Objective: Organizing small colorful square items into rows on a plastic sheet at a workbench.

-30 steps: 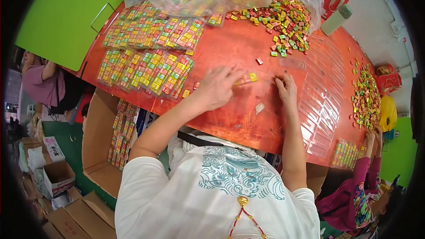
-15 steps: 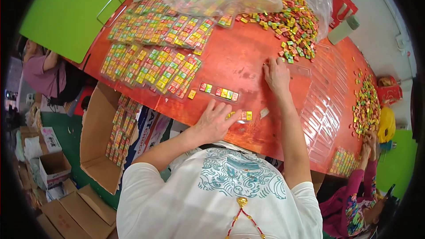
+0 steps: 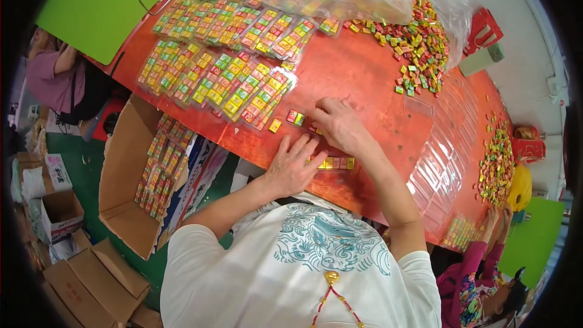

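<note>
Left hand [image 3: 291,167] has its fingers loosely spread at the left end of a row of little boxes [image 3: 337,163] on the red table [image 3: 358,70], can't tell if they're gripping. Right hand [image 3: 339,124] is curled over a narrow tray [image 3: 296,118] just beyond, can't tell what's pinched there either.
</note>
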Action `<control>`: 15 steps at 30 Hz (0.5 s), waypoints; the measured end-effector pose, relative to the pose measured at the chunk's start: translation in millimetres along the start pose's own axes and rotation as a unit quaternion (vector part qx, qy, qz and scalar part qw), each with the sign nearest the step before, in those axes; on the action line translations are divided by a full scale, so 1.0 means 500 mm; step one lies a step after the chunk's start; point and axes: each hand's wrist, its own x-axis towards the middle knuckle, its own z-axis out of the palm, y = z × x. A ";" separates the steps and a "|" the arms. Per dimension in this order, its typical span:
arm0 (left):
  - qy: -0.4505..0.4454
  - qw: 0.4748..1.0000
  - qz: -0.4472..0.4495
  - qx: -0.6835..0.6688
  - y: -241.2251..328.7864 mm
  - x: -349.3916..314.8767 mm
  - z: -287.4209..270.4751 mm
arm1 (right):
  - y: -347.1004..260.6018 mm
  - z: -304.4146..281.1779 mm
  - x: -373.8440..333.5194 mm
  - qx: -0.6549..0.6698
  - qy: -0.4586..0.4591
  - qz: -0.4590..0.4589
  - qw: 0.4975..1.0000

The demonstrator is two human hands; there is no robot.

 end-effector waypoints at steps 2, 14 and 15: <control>-0.007 1.000 0.001 -0.008 -0.002 0.001 0.001 | -0.004 0.004 0.005 0.000 -0.044 0.005 0.999; 0.015 1.000 0.009 -0.009 -0.005 0.001 -0.002 | -0.009 0.037 -0.004 0.097 0.011 0.084 0.992; 0.015 1.000 0.010 -0.012 -0.005 0.000 -0.001 | -0.005 0.044 -0.006 0.092 0.021 0.066 0.993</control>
